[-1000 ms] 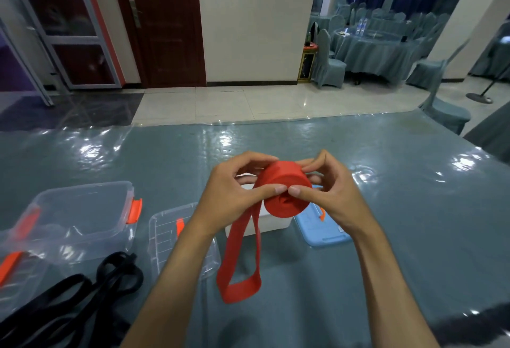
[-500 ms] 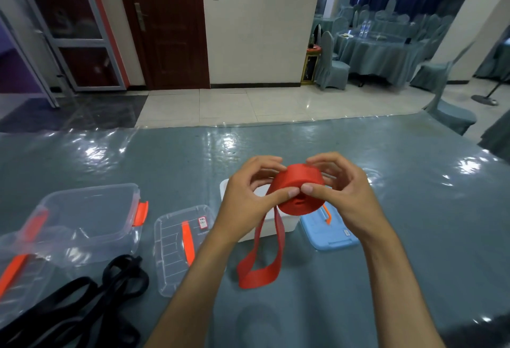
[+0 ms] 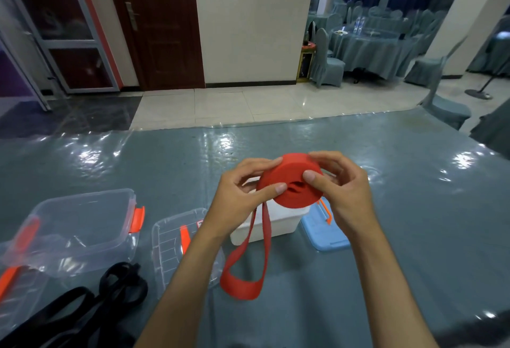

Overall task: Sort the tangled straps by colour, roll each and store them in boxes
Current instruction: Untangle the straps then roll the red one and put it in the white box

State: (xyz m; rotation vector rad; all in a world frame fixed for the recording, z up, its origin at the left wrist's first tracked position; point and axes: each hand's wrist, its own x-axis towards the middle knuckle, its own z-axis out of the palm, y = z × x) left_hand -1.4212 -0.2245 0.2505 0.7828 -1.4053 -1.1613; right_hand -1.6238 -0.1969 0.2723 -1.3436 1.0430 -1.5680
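Both hands' fingers [image 3: 278, 188] pinch the red strap [image 3: 289, 182] roll, flat face toward camera, tail hanging down

Two bare forearms, no sleeves, left grip [image 3: 240, 196], right grip [image 3: 342, 190]

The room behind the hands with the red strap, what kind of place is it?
Probably a banquet hall or hotel function room. In the back stands a round table under a long grey-blue cloth, ringed by chairs in matching covers, and the floor is shiny tile.
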